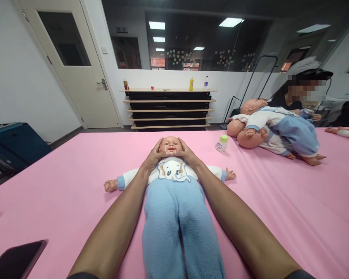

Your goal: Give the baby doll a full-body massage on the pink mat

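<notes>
A baby doll (177,205) lies on its back on the pink sheet (84,170), its head away from me and its arms stretched out to both sides. It wears a white top with an elephant face and fluffy light blue trousers. Around the left side of its head curves my left hand (154,155), thumb along the chin. My right hand (189,155) cups the opposite side in the same way, the two thumbs nearly meeting below the mouth. Fingertips of both hands are partly hidden beside the head. A white bottle with a green cap (222,143) stands beyond the doll's left hand.
Several more dolls (291,128) lie piled at the right, with a person (291,93) behind them. A phone (17,261) rests at the near left corner. Beyond the table are a shelf stack (170,110), a door (66,77) and a blue case (20,145).
</notes>
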### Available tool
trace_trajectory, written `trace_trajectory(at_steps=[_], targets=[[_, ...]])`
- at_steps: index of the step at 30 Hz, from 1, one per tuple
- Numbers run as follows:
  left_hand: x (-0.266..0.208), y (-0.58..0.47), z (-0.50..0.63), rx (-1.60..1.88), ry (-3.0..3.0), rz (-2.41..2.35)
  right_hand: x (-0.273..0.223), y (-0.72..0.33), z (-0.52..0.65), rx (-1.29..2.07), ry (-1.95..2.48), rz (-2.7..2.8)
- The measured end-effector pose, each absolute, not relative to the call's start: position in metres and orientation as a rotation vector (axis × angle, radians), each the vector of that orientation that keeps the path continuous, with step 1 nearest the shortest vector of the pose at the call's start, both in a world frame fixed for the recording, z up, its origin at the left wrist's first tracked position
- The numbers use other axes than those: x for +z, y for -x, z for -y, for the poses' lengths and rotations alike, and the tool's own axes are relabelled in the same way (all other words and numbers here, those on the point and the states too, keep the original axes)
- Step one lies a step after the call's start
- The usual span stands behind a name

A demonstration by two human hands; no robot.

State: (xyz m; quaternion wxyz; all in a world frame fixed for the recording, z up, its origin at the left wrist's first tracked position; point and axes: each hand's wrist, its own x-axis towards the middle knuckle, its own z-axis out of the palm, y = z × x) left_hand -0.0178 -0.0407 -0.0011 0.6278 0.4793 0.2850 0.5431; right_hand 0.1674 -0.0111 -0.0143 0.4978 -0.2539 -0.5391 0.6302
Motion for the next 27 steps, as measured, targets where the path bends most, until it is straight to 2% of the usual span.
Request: trace_trajectory(at_steps=[5, 12, 23, 27], targets=[[0.0, 0.019, 0.04, 1.231, -1.079, -0.632, -0.016, -0.166, 0.01, 1.585, 0.558, 1.262], [-0.005, 0.02, 0.032, 1.266, -1.163, -0.707, -0.013, -0.168, 0.013, 1.395, 0.689, 1.37], [-0.002, 0.021, 0.038, 1.226, -1.081, -0.627, -0.015, -0.167, 0.011, 1.587, 0.574, 1.266], [-0.004, 0.02, 0.033, 1.257, -1.133, -0.683, -0.012, -0.167, 0.013, 1.455, 0.66, 1.33]])
